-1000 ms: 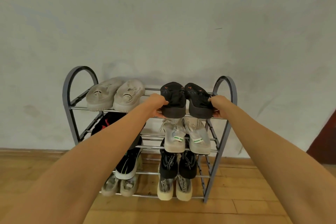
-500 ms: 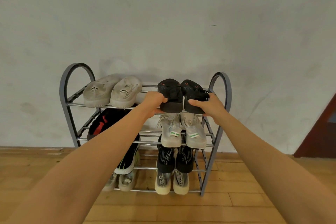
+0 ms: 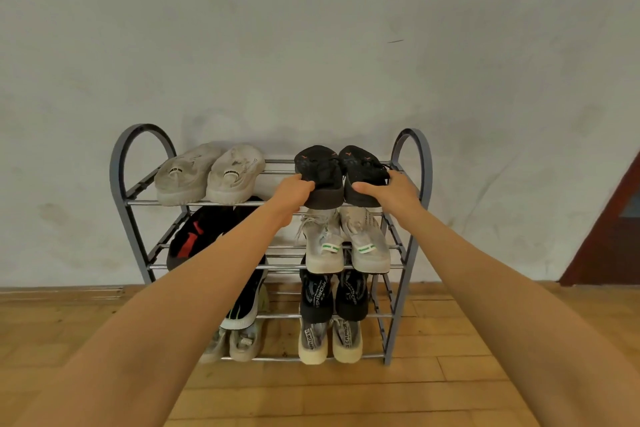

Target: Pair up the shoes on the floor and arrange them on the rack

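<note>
heels facing the person, the left black shoe and the right black shoe are lying side by side at the right end of the top shelf of the rack, beside a pale pair, the left hand curling round the first's heel and the right hand clasping the second's heel.

Head view, forward, slightly down, facing rack.

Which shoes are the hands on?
The black pair, top right on the rack; the left hand and right hand each grip one heel. Its pale neighbours sit untouched.
</note>
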A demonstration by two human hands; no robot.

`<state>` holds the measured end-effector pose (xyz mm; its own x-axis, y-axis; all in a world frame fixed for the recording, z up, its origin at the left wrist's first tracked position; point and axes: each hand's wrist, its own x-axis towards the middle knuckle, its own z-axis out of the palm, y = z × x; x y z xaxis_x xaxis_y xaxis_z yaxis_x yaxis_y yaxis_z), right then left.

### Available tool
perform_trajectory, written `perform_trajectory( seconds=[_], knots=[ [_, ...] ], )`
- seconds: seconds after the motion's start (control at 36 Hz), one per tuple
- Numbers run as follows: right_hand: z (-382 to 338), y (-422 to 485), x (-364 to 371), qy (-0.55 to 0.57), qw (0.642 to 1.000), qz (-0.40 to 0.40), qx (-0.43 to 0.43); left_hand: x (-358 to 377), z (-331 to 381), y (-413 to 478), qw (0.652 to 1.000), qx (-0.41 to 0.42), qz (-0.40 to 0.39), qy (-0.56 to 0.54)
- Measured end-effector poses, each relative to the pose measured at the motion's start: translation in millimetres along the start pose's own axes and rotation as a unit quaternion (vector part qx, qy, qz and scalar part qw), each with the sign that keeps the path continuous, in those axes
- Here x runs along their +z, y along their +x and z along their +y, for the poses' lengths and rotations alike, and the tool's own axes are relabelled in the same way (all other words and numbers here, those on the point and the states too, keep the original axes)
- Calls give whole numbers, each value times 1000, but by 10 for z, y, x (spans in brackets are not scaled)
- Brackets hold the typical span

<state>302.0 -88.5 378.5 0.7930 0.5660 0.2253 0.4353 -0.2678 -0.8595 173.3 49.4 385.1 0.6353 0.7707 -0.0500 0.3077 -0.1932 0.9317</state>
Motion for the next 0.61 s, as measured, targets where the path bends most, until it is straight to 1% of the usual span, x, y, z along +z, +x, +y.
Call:
perform_trajectory(
  seconds=[0.11, 0.19, 0.28, 0.42, 0.61],
  knots=[
    [-1, 42, -12, 4, 1000, 4, -12, 50, 6, 17, 1000, 13, 17, 4],
    [-9, 88, -31, -3, 1000, -9, -3, 62, 23, 23, 1000, 17, 26, 3],
    [9, 98, -72, 7, 1000, -25, 3, 76, 26, 4, 1000, 21, 22, -3],
    [64, 26, -71, -14, 1000, -22, -15, 75, -57, -56, 999, 30, 17, -17],
    [2, -110, -34, -23, 999, -36, 16, 78, -34, -269, 998, 34, 48, 1]
  ],
)
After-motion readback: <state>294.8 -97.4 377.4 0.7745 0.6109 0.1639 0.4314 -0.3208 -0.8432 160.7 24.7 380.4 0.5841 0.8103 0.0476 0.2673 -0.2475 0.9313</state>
